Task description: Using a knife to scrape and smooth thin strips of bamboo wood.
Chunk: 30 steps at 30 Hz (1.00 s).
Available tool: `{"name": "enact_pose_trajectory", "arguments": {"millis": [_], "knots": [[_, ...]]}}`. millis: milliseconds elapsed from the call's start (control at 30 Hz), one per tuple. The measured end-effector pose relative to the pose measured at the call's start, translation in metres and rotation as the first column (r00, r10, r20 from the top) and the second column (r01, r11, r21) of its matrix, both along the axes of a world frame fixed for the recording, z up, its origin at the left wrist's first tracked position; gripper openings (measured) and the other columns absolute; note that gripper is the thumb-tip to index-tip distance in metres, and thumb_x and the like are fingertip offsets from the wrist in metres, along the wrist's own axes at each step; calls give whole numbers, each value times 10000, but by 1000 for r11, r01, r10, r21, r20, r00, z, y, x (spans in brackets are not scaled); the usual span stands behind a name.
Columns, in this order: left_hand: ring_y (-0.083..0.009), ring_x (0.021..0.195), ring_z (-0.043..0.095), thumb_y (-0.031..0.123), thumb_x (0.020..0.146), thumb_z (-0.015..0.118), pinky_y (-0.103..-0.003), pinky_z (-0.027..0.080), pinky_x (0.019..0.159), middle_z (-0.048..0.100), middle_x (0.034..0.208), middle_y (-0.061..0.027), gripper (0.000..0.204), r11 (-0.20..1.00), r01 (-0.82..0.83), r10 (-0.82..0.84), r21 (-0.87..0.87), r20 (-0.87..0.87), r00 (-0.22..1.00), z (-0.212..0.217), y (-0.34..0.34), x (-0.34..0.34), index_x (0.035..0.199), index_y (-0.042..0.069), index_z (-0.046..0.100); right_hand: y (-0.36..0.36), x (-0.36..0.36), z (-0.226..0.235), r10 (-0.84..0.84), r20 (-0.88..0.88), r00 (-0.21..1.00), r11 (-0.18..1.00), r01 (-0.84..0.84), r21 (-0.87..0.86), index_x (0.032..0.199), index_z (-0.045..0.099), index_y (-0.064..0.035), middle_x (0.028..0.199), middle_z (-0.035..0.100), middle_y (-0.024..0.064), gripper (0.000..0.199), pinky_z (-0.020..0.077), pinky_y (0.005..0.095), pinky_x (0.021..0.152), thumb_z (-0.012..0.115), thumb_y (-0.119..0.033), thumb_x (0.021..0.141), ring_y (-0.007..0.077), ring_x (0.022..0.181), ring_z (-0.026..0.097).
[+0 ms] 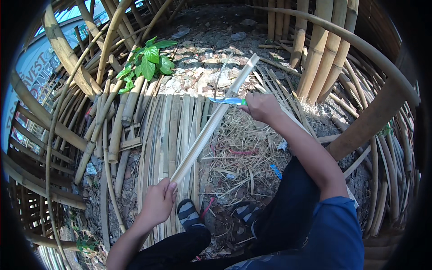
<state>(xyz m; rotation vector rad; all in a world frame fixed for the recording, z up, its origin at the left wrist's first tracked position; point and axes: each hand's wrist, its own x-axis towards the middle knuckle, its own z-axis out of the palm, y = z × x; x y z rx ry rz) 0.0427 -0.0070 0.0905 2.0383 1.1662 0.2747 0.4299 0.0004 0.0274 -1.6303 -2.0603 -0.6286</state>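
Observation:
My left hand (158, 200) is closed round the near end of a long split bamboo strip (205, 132), which slants up and away to the right. In my right hand (262, 107) is a knife (228, 101), its fingers wrapped round a green handle. The blade points left and lies across the strip in its upper half. A thin curled shaving (219, 75) rises beside the blade. Under the strip, many flat bamboo slats (167, 130) lie side by side on the ground.
Bamboo shavings (245, 155) litter the ground before my sandalled feet (189, 213). Thick upright bamboo poles (320, 54) stand at the far right, and a large leaning pole (373, 117) is nearer. Stacked poles (131, 101) and a leafy green plant (149, 60) are on the left.

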Motion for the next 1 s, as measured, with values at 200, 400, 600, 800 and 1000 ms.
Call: {"name": "enact_pose_trajectory", "arguments": {"millis": [200,400,600,800,1000], "knots": [[-390,550,601,177,1015,474,-452,448,549,572,595,-204,289,998,-20,22,59,-37,999,-20,15,-6,822,-29,532,7,-43,-6,-266,-230,936,963,251,-93,822,550,-25,582,620,157,445,499,436,441,501,-435,989,331,492,636],[-360,535,603,180,1017,475,-438,450,537,575,586,-189,295,995,-4,14,100,-99,995,-15,11,-3,819,-29,537,-21,-88,-2,286,-95,954,940,-298,-163,822,526,-31,539,582,124,431,485,439,431,496,-426,993,335,456,602],[-137,483,504,198,1033,480,-314,409,489,521,547,-59,343,996,-8,11,92,-24,1000,-19,16,7,763,-10,518,8,-27,-11,-334,-251,908,938,295,-182,858,534,-7,558,600,155,415,475,459,431,476,-389,1010,344,471,615],[-313,515,587,180,1010,503,-410,446,529,544,575,-195,296,999,-13,14,38,-30,999,-21,17,-16,807,-32,535,-15,-74,3,-44,-254,966,997,27,-70,869,529,-25,586,603,138,382,470,451,439,466,-372,1017,324,471,607],[-95,484,465,174,1032,476,-282,394,476,496,556,-30,317,997,-62,62,-37,-14,998,-18,15,-14,789,-19,541,1,-40,1,-158,-106,982,982,145,-121,843,521,-51,561,592,82,406,472,377,395,481,-423,1002,257,436,594]]}}
